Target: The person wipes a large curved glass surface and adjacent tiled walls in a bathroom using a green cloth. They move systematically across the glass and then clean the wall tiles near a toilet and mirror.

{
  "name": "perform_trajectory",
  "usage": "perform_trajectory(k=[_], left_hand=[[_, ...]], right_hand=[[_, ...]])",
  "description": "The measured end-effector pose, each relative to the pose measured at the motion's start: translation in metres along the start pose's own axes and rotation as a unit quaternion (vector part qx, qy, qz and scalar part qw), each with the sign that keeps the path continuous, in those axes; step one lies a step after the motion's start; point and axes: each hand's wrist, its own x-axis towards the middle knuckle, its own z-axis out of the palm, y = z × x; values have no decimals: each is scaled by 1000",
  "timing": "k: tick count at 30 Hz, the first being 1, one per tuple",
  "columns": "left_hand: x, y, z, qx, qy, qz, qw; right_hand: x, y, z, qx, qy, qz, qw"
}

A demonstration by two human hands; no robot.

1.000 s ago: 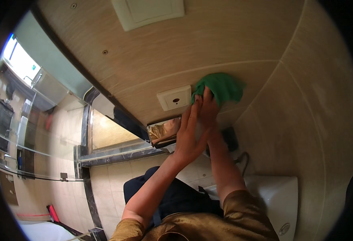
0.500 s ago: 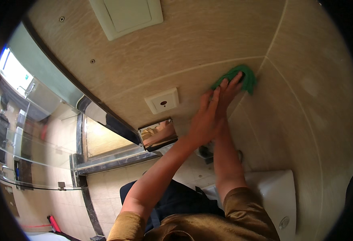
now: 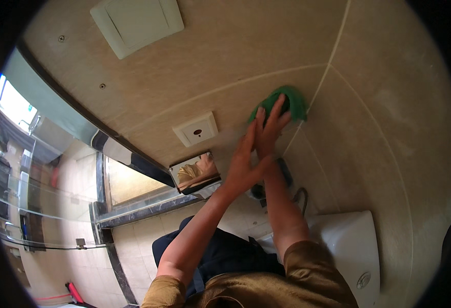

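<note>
Against the beige tiled wall (image 3: 225, 66), close to the corner, a green cloth (image 3: 297, 102) lies bunched under my right hand (image 3: 269, 134). The fingers of that hand are spread over the cloth and press it to the wall. My left hand (image 3: 242, 163) lies alongside and partly over the right hand and wrist, its fingers stretched out. Its fingertips reach the lower left edge of the cloth; whether they press on it I cannot tell. Part of the cloth is hidden by the fingers.
A square wall plate (image 3: 196, 131) and a shiny metal box (image 3: 197, 173) are left of my hands. A larger cover plate (image 3: 137, 24) sits higher. Below right is a white toilet tank (image 3: 346, 231) with a round button. Glass panels (image 3: 56, 205) stand at left.
Both hands and the green cloth have shifted a little left and down along the wall, away from the corner. The whole view has also shifted slightly.
</note>
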Motion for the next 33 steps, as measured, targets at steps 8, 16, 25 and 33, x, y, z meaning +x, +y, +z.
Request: perform_trajectory(k=[8, 16, 25, 33], left_hand=[[25, -10, 30, -22, -2, 22, 1000], [5, -60, 49, -196, -3, -187, 963], [-28, -79, 48, -433, 97, -313, 840], [-47, -47, 7, -545, 135, -248, 789]], right_hand=[[31, 22, -6, 25, 54, 94, 994], [10, 47, -1, 82, 74, 230, 967], [-18, 36, 25, 45, 32, 424, 904], [-88, -28, 34, 22, -143, 390, 909]])
